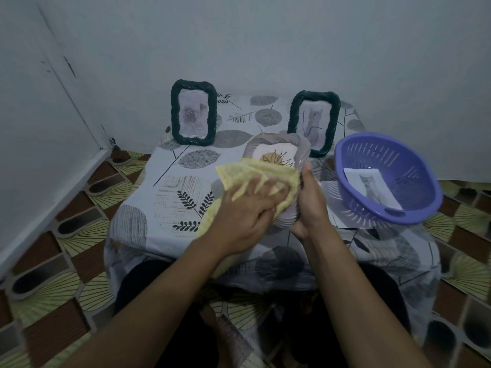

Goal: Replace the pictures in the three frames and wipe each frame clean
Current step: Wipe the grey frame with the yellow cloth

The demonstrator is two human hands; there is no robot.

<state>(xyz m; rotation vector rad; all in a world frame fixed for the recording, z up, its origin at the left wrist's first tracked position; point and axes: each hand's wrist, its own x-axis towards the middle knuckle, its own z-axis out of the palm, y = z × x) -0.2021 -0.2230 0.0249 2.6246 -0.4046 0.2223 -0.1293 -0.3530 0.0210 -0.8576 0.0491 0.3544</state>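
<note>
Mostly, the light frame [276, 140] at the centre is covered: its lower half is hidden under the yellow cloth [239, 176], on which the left hand [247, 208] is pressed with spread, blurred fingers. Its right edge is gripped by the right hand [310, 203]. A corner of the right dark frame [332, 115] is hidden behind it.

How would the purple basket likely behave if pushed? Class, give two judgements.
The purple basket probably feels light: thin slotted plastic, holding only a cat picture. Its wide round bowl would likely slide or rock rather than tip over.
</note>
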